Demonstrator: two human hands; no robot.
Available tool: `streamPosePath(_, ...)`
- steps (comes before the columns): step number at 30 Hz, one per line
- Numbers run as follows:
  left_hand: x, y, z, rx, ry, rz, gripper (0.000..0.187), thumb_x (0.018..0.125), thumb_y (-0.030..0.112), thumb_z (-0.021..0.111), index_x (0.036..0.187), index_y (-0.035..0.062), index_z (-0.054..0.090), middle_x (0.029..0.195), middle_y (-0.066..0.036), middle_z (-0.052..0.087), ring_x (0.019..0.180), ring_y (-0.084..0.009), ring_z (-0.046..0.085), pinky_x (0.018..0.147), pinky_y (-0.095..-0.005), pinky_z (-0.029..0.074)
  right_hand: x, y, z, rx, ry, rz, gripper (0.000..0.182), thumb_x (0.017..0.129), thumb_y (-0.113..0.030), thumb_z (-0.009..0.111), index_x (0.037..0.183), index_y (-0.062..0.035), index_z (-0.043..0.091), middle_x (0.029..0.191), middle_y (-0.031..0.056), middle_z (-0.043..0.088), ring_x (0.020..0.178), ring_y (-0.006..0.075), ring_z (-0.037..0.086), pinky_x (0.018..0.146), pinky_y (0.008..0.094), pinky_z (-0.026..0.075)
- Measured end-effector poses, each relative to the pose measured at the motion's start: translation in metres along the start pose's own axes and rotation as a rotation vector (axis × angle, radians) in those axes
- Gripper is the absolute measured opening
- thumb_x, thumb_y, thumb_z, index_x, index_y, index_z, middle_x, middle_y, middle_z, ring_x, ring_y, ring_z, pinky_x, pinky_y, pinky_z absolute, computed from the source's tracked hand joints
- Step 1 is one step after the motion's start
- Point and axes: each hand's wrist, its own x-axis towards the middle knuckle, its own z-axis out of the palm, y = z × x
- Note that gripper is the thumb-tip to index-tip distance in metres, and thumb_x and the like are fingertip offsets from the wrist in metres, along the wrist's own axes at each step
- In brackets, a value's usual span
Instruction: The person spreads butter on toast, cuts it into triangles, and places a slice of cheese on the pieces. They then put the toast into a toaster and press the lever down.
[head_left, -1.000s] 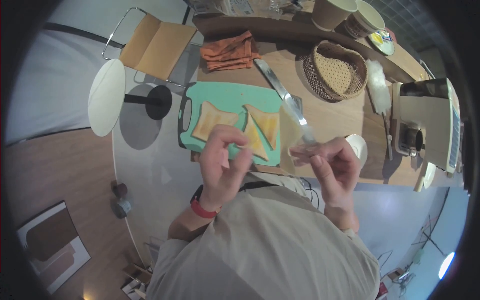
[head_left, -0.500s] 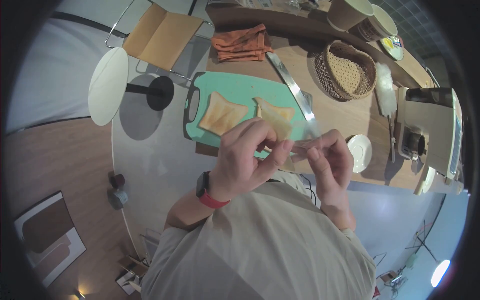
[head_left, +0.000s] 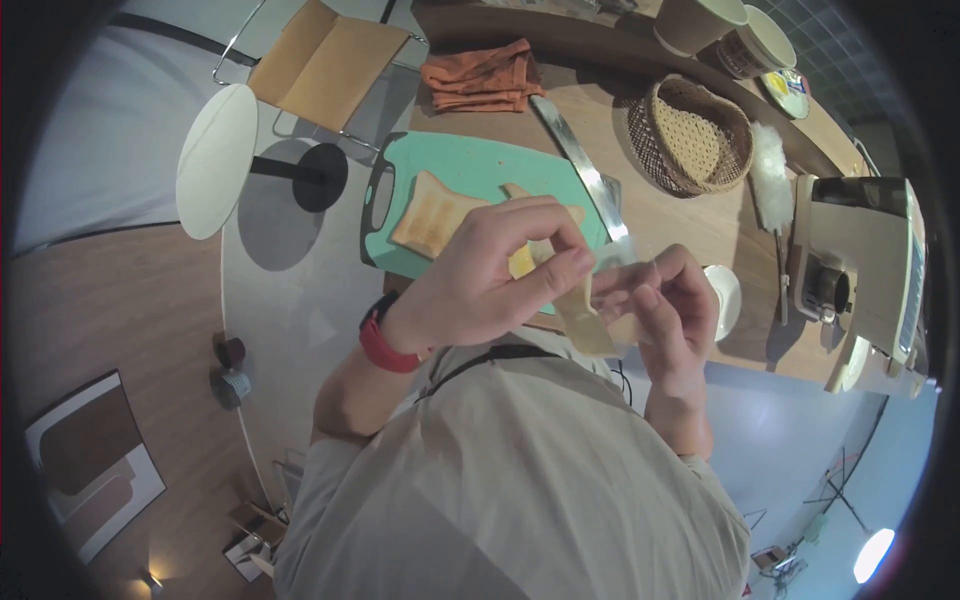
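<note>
My left hand [head_left: 505, 265], with a red-banded watch on its wrist, pinches a pale yellow cheese slice [head_left: 592, 330] that hangs limp between my hands. Opposite it, my right hand [head_left: 675, 310] has thumb and fingers closed on a clear plastic wrapper [head_left: 622, 256] next to the cheese. Behind them lies a green cutting board [head_left: 480, 155] with a slice of toast [head_left: 430, 212] at its left. A second slice of toast [head_left: 575, 213] is mostly hidden by my left hand. Something yellow [head_left: 521, 262] shows below that hand.
A long metal blade [head_left: 580, 160] rests along the board's right edge. Beyond are a folded orange cloth [head_left: 480, 78] and a wicker basket [head_left: 695, 140]. To the right are a white saucer [head_left: 724, 300], a white fluffy duster [head_left: 771, 180] and a white machine [head_left: 860, 250]. Paper cups [head_left: 750, 45] stand behind.
My left hand has shifted left and turned a little, away from my right hand. The cheese slice now hangs lower and more in view between the hands, partly apart from the wrapper.
</note>
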Motion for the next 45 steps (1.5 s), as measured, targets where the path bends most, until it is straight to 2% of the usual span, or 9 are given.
streamPosePath(6,0.006,0.000,0.002,-0.203,-0.163,-0.052,0.033,0.099,0.021,0.054,0.069,0.0076,0.051,0.062,0.001,0.043,0.062,-0.0128,0.038,0.063,-0.0265,0.032,-0.001,-0.001,-0.008,0.000,0.017,0.044,0.017,0.095,-0.011,0.052,0.083,-0.0031,0.043,0.061,0.0157,0.063,0.063,0.0251,0.064,0.063,0.0289,0.050)
streamPosePath(11,0.008,0.002,0.008,-0.115,-0.162,-0.062,0.036,0.101,0.027,0.052,0.069,0.0096,0.049,0.060,0.003,0.040,0.058,-0.0128,0.035,0.068,-0.0278,0.031,0.002,-0.011,-0.009,-0.056,0.074,0.144,0.033,0.085,-0.030,0.071,0.084,-0.0042,0.051,0.071,0.0085,0.065,0.060,0.0125,0.057,0.056,0.0219,0.044)
streamPosePath(14,0.009,0.003,0.010,-0.161,-0.150,-0.091,0.040,0.102,0.029,0.050,0.068,0.0082,0.043,0.061,0.002,0.034,0.059,-0.0122,0.030,0.062,-0.0275,0.029,0.002,-0.011,-0.015,-0.146,0.026,0.157,0.020,0.090,-0.014,0.067,0.081,-0.0016,0.054,0.066,0.0128,0.066,0.054,0.0156,0.061,0.054,0.0226,0.050)
streamPosePath(23,0.013,0.000,0.014,-0.306,-0.163,-0.115,0.035,0.101,0.031,0.049,0.073,0.0099,0.052,0.071,0.003,0.045,0.068,-0.0115,0.040,0.066,-0.0255,0.032,0.005,-0.011,-0.011,-0.043,0.081,0.114,0.023,0.092,-0.017,0.064,0.078,-0.0050,0.050,0.065,0.0109,0.063,0.053,0.0144,0.056,0.054,0.0219,0.043)
streamPosePath(26,0.014,0.006,0.016,-0.237,-0.105,-0.144,0.028,0.089,0.037,0.061,0.074,0.0134,0.057,0.075,0.005,0.056,0.073,-0.0107,0.049,0.073,-0.0277,0.034,0.004,-0.010,-0.012,-0.061,0.079,0.055,0.022,0.092,-0.017,0.064,0.079,-0.0057,0.049,0.067,0.0113,0.065,0.055,0.0157,0.060,0.058,0.0226,0.046)
streamPosePath(29,0.011,0.003,0.022,-0.107,-0.049,-0.095,0.031,0.076,0.035,0.074,0.076,0.0183,0.049,0.075,0.011,0.048,0.073,-0.0091,0.044,0.079,-0.0291,0.028,0.002,-0.016,-0.012,-0.146,0.094,0.071,0.021,0.091,-0.017,0.065,0.080,-0.0047,0.052,0.076,0.0150,0.067,0.072,0.0212,0.065,0.069,0.0280,0.050)
streamPosePath(35,0.012,-0.002,0.026,-0.102,-0.011,0.024,0.017,0.077,0.020,0.062,0.077,0.0125,0.047,0.075,0.003,0.048,0.072,-0.0147,0.044,0.070,-0.0299,0.033,0.000,-0.015,-0.014,-0.237,0.072,0.008,0.020,0.091,-0.017,0.065,0.080,-0.0037,0.055,0.074,0.0117,0.063,0.062,0.0189,0.065,0.061,0.0257,0.049)
streamPosePath(41,0.010,-0.001,0.027,-0.043,0.012,0.034,0.014,0.073,0.022,0.058,0.082,0.0158,0.049,0.081,0.007,0.054,0.078,-0.0136,0.050,0.080,-0.0321,0.029,0.000,-0.012,-0.009,-0.110,0.100,-0.035,0.021,0.093,-0.014,0.062,0.080,-0.0035,0.049,0.069,0.0168,0.066,0.073,0.0267,0.070,0.069,0.0307,0.053)
streamPosePath(45,0.010,-0.001,0.031,0.078,0.109,0.070,0.022,0.077,0.030,0.064,0.088,0.0149,0.052,0.086,0.006,0.055,0.082,-0.0161,0.053,0.086,-0.0340,0.032,-0.007,-0.003,-0.027,-0.337,0.003,-0.019,0.024,0.095,-0.016,0.059,0.082,-0.0032,0.044,0.085,0.0230,0.070,0.074,0.0254,0.068,0.065,0.0306,0.051)
